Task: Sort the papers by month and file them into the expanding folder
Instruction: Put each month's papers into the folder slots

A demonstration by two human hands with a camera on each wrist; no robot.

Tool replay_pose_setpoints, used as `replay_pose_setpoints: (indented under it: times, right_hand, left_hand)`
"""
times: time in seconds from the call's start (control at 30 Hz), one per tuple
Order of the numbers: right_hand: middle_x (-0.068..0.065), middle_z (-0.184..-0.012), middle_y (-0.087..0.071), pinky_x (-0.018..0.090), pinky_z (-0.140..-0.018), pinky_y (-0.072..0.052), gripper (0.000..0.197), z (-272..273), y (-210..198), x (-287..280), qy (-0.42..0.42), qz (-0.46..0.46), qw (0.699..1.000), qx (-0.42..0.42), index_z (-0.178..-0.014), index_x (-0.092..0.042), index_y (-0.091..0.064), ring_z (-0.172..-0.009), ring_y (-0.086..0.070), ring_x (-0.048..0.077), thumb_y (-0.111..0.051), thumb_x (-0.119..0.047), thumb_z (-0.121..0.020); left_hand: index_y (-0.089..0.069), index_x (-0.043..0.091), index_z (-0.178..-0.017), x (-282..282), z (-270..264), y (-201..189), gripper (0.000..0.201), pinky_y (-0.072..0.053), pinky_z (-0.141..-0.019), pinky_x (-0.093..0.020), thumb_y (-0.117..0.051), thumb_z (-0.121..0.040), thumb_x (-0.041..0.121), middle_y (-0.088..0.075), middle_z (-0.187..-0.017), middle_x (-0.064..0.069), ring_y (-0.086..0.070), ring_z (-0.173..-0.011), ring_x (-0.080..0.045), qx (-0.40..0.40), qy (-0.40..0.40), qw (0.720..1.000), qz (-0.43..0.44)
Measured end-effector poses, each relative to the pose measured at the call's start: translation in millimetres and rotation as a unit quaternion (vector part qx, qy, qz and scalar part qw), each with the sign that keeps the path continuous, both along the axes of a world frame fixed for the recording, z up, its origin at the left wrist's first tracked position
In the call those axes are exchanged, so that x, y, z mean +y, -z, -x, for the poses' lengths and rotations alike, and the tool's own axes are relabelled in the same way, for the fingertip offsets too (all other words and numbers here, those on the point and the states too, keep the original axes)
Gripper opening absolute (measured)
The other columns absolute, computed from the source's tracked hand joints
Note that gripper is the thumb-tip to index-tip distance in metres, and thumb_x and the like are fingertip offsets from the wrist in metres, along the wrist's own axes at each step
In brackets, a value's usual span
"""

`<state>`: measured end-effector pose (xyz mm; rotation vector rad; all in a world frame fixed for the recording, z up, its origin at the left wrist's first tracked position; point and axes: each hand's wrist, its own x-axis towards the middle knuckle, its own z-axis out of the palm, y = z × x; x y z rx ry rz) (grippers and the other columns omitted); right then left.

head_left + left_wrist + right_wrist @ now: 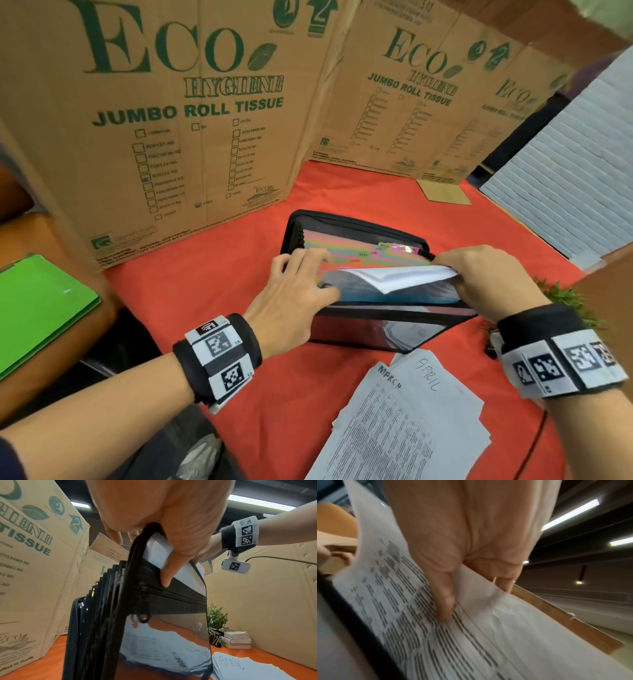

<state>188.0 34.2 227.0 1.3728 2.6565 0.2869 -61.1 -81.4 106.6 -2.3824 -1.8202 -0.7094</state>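
A black expanding folder (359, 228) stands open on the red table, its coloured month dividers (342, 248) fanned. My left hand (294, 287) grips the folder's front left corner, with the thumb (169, 572) outside the front wall (154, 642) and the fingers inside. My right hand (479, 274) pinches the right end of a sheaf of white printed papers (394, 277) that sits partly down in a front pocket. In the right wrist view the thumb (443, 601) presses on the printed sheets (436, 635). A loose pile of papers (411, 421) marked MARCH and APRIL lies in front of the folder.
Tall cardboard boxes (171, 120) wall the table at the back and left. A green folder (41, 308) lies at the far left, a white ribbed board (565, 178) leans at the right. A small plant (561, 301) and a stack of books (235, 639) sit right of the folder.
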Motion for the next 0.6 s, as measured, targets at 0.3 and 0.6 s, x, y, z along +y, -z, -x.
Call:
replay_pose_setpoints:
  times: [0.3,0.6]
  right_hand:
    - [0.011,-0.09,-0.066,0.037,-0.064,-0.044,0.011,44,52,-7,-0.032,0.115,0.993,-0.024,-0.102,-0.02,-0.059,-0.087,-0.061,0.035,-0.055,-0.018,-0.092]
    - [-0.001,-0.13,-0.054,0.033,-0.103,-0.039,0.045,39,68,3,0.085,0.345,0.934,0.037,-0.132,-0.02,-0.045,-0.121,-0.052,0.02,-0.051,-0.046,-0.096]
  left_hand:
    - [-0.052,0.022,-0.09,0,7,-3,0.045,-0.027,-0.101,-0.039,-0.066,-0.059,-0.009,-0.032,-0.145,-0.014,-0.034,-0.13,-0.031,-0.001,0.07,0.997,0.015]
    - [-0.03,0.017,-0.139,6,9,-7,0.092,-0.042,-0.09,-0.034,-0.068,-0.058,-0.002,-0.032,-0.142,-0.007,-0.052,-0.112,-0.021,0.01,0.063,0.997,0.034]
